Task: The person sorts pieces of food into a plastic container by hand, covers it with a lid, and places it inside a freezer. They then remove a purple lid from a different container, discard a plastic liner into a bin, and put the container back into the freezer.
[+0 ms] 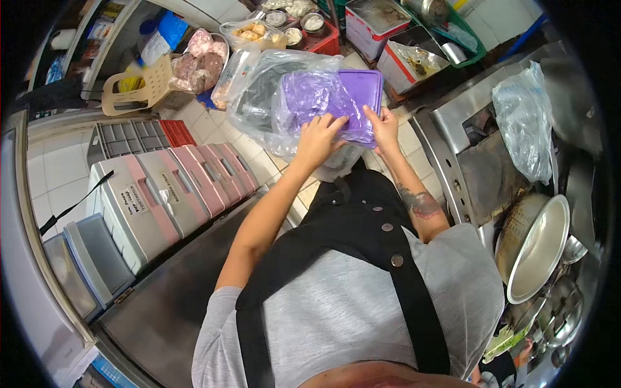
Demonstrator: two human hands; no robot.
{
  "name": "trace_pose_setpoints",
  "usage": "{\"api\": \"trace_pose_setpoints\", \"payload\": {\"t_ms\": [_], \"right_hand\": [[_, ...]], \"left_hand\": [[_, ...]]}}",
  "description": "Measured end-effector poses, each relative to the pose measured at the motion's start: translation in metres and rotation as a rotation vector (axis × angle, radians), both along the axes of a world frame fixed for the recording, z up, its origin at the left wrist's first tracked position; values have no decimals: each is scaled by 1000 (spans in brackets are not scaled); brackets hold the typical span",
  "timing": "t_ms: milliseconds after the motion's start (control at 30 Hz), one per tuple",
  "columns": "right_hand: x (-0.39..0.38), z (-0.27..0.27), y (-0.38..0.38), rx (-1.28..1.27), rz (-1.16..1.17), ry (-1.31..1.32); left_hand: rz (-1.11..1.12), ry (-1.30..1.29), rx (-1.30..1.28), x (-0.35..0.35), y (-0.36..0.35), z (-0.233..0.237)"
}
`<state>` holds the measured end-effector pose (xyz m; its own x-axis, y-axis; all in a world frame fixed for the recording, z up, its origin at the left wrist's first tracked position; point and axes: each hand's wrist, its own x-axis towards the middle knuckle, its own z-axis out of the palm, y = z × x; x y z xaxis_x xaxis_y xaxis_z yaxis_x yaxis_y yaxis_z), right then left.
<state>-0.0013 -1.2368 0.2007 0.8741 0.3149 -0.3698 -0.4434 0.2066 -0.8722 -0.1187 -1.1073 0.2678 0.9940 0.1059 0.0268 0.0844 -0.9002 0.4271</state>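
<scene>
A purple rectangular lid or tray is held in front of my waist, its left part covered by a clear plastic bag. My left hand lies over the lid's near side, fingers bent onto the bag's film and gripping it. At the lid's near right corner, my right hand pinches the edge, thumb on top and the other fingers mostly hidden beneath. The bag bulges out to the left and hangs below the lid. Whether the purple piece covers a box underneath cannot be seen.
Drawer units stand on the left. A metal stove on the right bears another plastic bag and a large tilted basin. Ahead are bagged meat, a red crate, lidded bins and a beige stool.
</scene>
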Motion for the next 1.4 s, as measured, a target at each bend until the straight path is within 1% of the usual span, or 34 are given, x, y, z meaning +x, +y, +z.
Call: {"api": "trace_pose_setpoints", "payload": {"t_ms": [33,133,267,333,367,400,467,533,600,633,733,767,833,867,933,1000,1067,1100,1167,1200,1233,1267,1333,1367,1400], "right_hand": [[0,-3,-1,-10,-4,-18],[3,-8,-8,-25,-32,-25],[15,-30,-15,28,-145,36],[23,-28,-21,94,-201,90],[31,-30,-24,27,-244,82],[37,-24,-29,11,-210,51],[49,-6,-46,-23,-151,-8],[56,-5,-61,-120,-39,-69],[59,30,-74,-204,66,-134],[61,30,-82,-172,107,-180],[55,67,-107,-136,148,-197],[55,71,-119,-129,138,-186],[56,74,-144,-114,116,-158],[56,80,-150,-65,96,-117],[56,89,-160,29,52,-31],[57,84,-164,65,86,-2],[56,85,-152,100,99,40],[55,86,-143,135,118,29],[58,96,-121,174,216,51],[62,99,-111,196,267,61],[70,97,-104,114,280,-18],[81,94,-95,36,291,-102],[83,109,-78,15,337,-441],[78,134,-70,70,374,-699],[76,158,-68,125,409,-956]], "left_hand": [[-36,50,-3,0,4,-5],[-244,-37,-17,-12,11,-37],[-270,-28,63,-32,20,-40],[-235,-26,121,-57,44,-62],[-195,38,161,-74,70,-82],[-156,103,204,-85,94,-94],[60,315,249,-72,116,-63],[170,422,379,-47,145,-81],[333,431,442,-22,160,-82],[417,438,474,-14,167,-80],[616,452,450,-9,193,-92],[695,426,412,-11,204,-100],[602,605,282,-23,238,-145],[554,696,214,-26,247,-158],[429,424,-210,-23,190,-120],[591,358,-808,5,143,-92],[526,223,-1713,20,100,-40],[458,136,-2164,19,86,-24],[461,-1,-2076,5,82,-25],[462,-72,-2028,0,77,-15],[513,-70,-2023,-6,73,-3],[498,-137,-2012,-14,72,3],[461,-273,-1983,-32,74,18],[486,-373,-1949,-40,73,27],[491,-401,-1956,-50,75,35]]}}
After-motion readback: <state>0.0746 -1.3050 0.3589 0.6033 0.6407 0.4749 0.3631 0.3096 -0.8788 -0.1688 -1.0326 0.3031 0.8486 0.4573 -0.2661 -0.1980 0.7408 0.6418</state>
